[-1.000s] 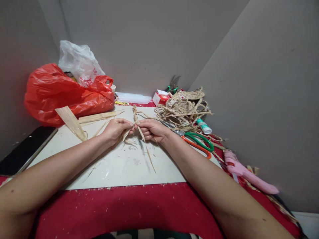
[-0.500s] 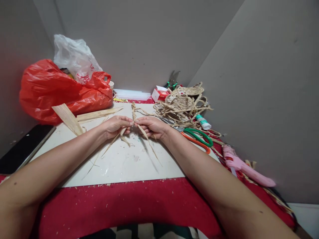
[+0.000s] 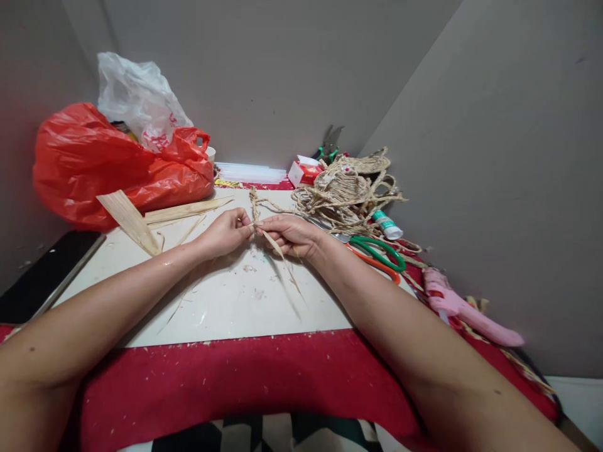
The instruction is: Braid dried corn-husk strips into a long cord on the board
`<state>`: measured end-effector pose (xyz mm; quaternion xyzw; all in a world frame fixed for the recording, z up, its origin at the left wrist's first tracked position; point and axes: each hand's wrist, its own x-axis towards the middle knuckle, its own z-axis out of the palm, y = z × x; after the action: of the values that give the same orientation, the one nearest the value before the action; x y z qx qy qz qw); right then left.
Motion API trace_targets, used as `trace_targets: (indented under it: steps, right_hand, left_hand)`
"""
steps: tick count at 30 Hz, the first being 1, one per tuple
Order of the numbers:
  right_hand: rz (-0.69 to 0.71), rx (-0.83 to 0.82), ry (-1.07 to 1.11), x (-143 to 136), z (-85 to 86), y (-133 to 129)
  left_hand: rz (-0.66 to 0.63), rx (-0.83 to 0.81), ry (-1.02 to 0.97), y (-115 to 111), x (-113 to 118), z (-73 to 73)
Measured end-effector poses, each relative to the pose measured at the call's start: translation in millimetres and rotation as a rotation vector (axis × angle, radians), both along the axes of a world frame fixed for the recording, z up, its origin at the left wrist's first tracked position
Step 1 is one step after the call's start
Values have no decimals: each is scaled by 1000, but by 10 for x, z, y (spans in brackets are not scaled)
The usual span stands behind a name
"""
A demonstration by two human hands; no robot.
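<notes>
Both hands meet over the white board [image 3: 226,301], at the near end of a braided cord [image 3: 255,202] of dry plant fibre. My left hand [image 3: 227,232] is closed, its thumb and fingers pinching the cord's end from the left. From the right, my right hand [image 3: 288,235] pinches the same spot. A loose fibre strip [image 3: 285,256] hangs from under the right fingers toward me. The cord runs away from me, then off right to a heap of braided cord [image 3: 346,191]. The exact pinch point is partly hidden by the fingers.
Wide dry leaf strips [image 3: 129,220] lie at left before a red plastic bag [image 3: 113,169]. A phone [image 3: 44,270] rests at the left edge. To the right are scissors [image 3: 377,251], a white-and-green tube [image 3: 387,225] and a pink glue gun [image 3: 464,307]. Glue sticks [image 3: 249,172] lie behind.
My left hand has risen slightly and turned, its fingers now curled upward. The strips that hung below it no longer show there. My right hand stays at the cord's end.
</notes>
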<state>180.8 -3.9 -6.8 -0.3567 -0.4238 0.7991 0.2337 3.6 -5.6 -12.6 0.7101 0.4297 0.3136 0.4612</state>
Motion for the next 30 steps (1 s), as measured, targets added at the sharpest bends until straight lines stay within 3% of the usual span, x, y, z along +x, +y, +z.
trace_targets:
  steps: [4, 9, 13, 18, 21, 30]
  right_hand:
    - [-11, -1, 10, -15, 18, -15]
    - [6, 20, -16, -18, -4, -12]
    - [25, 42, -28, -5, -19, -1]
    - [10, 50, -62, -7, -7, -9]
    - [2, 83, -107, -12, 2, -19]
    - [41, 411, -380, -30, 72, -73]
  left_hand:
    - [28, 267, 114, 26, 13, -22]
    - [-3, 338, 161, 38, 18, -73]
    - [-6, 209, 110, 11, 4, -12]
    - [-50, -193, -70, -22, 4, 119]
    - [-65, -347, -169, -7, 3, 126]
    - [-80, -352, -120, -2, 6, 102]
